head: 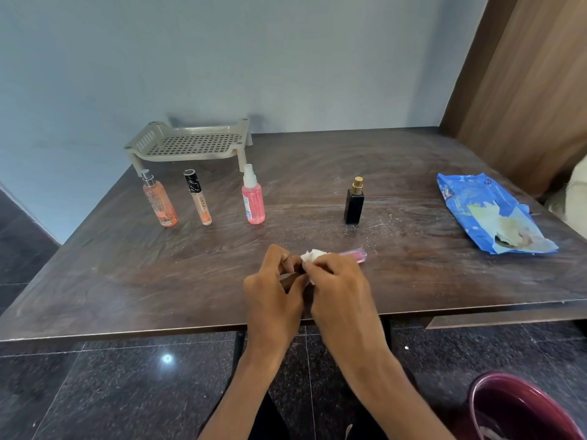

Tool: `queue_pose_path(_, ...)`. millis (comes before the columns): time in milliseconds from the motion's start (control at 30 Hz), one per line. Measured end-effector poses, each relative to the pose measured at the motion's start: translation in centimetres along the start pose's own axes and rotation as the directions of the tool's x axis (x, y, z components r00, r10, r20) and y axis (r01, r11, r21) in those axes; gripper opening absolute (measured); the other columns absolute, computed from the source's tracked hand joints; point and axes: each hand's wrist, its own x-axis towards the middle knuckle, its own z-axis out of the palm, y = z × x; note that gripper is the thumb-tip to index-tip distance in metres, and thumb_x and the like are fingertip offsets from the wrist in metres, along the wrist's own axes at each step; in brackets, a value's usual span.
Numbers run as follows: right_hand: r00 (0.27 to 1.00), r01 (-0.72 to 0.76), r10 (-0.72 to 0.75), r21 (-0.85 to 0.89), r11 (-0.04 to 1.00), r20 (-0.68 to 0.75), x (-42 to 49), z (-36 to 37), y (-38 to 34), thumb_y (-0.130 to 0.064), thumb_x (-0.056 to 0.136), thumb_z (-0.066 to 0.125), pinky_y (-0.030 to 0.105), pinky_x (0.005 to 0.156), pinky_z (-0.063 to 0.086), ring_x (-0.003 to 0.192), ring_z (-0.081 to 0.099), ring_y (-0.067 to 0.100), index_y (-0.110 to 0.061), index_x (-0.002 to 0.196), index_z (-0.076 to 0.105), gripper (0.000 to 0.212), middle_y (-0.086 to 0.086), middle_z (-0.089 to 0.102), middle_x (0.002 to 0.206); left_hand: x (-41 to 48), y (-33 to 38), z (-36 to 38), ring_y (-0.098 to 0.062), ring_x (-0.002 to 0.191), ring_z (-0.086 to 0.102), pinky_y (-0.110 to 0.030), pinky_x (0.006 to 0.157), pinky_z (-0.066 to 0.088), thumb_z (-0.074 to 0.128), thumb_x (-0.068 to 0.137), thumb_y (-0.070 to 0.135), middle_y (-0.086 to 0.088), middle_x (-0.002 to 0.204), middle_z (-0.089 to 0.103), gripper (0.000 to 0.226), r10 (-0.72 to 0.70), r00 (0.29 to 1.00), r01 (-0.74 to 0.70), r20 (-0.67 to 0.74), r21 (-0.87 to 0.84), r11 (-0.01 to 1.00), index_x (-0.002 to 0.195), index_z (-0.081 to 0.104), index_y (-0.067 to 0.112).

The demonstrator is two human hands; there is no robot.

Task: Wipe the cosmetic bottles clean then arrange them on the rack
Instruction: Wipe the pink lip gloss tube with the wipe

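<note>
Head view, biggest thing first: the dark brown wooden table (413, 281), with the beige perforated plastic rack (190, 144) at its far left. Which step is this?

Wiping, I'd judge. Four upright bottles (253, 200) stand on the table, none racked yet.

And the hands?

Left hand (270, 290) and right hand (336, 281) meet near the front edge. The right grip curls round a crumpled white wipe (311, 256) wrapped on a small clear pink tube (354, 254) whose far end pokes out beyond the fingers; the left grip seems to pinch its hidden near end.

Next move?

Probably finish rubbing it, then a long reach back-left to the rack.
</note>
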Motion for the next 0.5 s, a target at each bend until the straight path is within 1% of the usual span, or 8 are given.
queue_pose_path(67, 1.0, 0.016, -0.015, 0.042, 0.999, -0.023, 0.1, 0.2, 0.1, 0.01, 0.07, 0.076, 0.034, 0.065, 0.059, 0.09, 0.062, 0.024, -0.005, 0.1, 0.075, 0.033, 0.005, 0.067, 0.095, 0.0, -0.1, 0.0, -0.009, 0.066, 0.067, -0.03, 0.056, 0.053, 0.08, 0.08, 0.001, 0.0, 0.07, 0.069, 0.043, 0.006, 1.0, -0.006, -0.009, 0.016, 1.0, 0.075, 0.044, 0.025)
queue_pose_path(100, 0.999, 0.015, -0.012, 0.071, 0.997, -0.041, 0.3, 0.0, 0.6, 0.011, 0.07, 0.075, 0.035, 0.065, 0.058, 0.088, 0.063, 0.025, -0.005, 0.098, 0.076, 0.033, 0.006, 0.069, 0.093, 0.0, -0.1, 0.0, -0.007, 0.069, 0.068, -0.029, 0.058, 0.054, 0.081, 0.08, 0.004, 0.001, 0.072, 0.07, 0.042, 0.005, 1.0, -0.005, -0.009, 0.019, 1.0, 0.076, 0.044, 0.024)
queue_pose_path(167, 0.998, -0.004, 0.008, 0.066, 0.998, -0.067, 0.7, -0.5, 1.9, 0.013, 0.071, 0.071, 0.035, 0.066, 0.057, 0.085, 0.064, 0.027, -0.006, 0.096, 0.077, 0.031, 0.007, 0.07, 0.091, 0.0, -0.1, 0.1, 0.002, 0.079, 0.069, -0.019, 0.065, 0.055, 0.084, 0.079, 0.008, 0.006, 0.078, 0.071, 0.044, 0.005, 1.0, -0.005, -0.004, 0.011, 1.0, 0.076, 0.043, 0.025)
queue_pose_path(233, 0.994, -0.069, 0.07, 0.017, 0.997, -0.081, 1.3, -1.4, 3.3, 0.012, 0.076, 0.069, 0.035, 0.067, 0.057, 0.084, 0.063, 0.028, -0.005, 0.096, 0.077, 0.028, 0.007, 0.069, 0.09, 0.0, 0.0, 0.2, 0.009, 0.088, 0.069, -0.01, 0.071, 0.052, 0.084, 0.078, 0.008, 0.01, 0.084, 0.073, 0.047, 0.0, 1.0, 0.0, 0.01, -0.019, 1.0, 0.075, 0.041, 0.027)
queue_pose_path(300, 0.989, -0.121, 0.118, -0.021, 0.992, -0.093, 1.9, -2.0, 4.4, 0.01, 0.08, 0.066, 0.037, 0.067, 0.056, 0.083, 0.063, 0.028, -0.004, 0.096, 0.076, 0.024, 0.008, 0.069, 0.089, 0.0, 0.0, 0.2, 0.009, 0.091, 0.069, -0.006, 0.073, 0.05, 0.084, 0.078, 0.007, 0.012, 0.086, 0.073, 0.049, 0.005, 1.0, -0.004, 0.015, -0.035, 0.999, 0.074, 0.04, 0.029)
queue_pose_path(333, 0.989, -0.122, 0.119, -0.036, 0.992, -0.089, 2.2, -2.1, 4.6, 0.009, 0.081, 0.066, 0.037, 0.066, 0.055, 0.082, 0.062, 0.028, -0.004, 0.096, 0.076, 0.022, 0.008, 0.068, 0.088, 0.1, 0.0, 0.2, 0.009, 0.091, 0.069, -0.006, 0.073, 0.049, 0.084, 0.078, 0.007, 0.013, 0.086, 0.073, 0.05, 0.006, 1.0, -0.005, 0.016, -0.035, 0.999, 0.074, 0.04, 0.031)
queue_pose_path(433, 0.997, -0.049, 0.045, -0.059, 0.997, -0.061, 2.0, -2.1, 3.5, 0.009, 0.08, 0.069, 0.035, 0.063, 0.055, 0.083, 0.061, 0.027, -0.003, 0.093, 0.077, 0.02, 0.007, 0.068, 0.088, 0.0, 0.1, 0.2, 0.014, 0.09, 0.066, -0.004, 0.071, 0.048, 0.084, 0.078, 0.009, 0.018, 0.085, 0.071, 0.05, 0.009, 1.0, -0.008, 0.024, -0.021, 1.0, 0.074, 0.04, 0.032)
queue_pose_path(500, 0.999, 0.004, -0.006, -0.041, 0.999, -0.04, 1.3, -1.9, 2.4, 0.009, 0.077, 0.072, 0.034, 0.061, 0.056, 0.082, 0.062, 0.027, -0.005, 0.096, 0.077, 0.024, 0.006, 0.068, 0.088, -0.1, 0.2, 0.2, 0.018, 0.085, 0.064, -0.003, 0.069, 0.047, 0.084, 0.078, 0.01, 0.021, 0.082, 0.068, 0.05, 0.021, 1.0, -0.021, 0.021, -0.008, 1.0, 0.074, 0.04, 0.033)
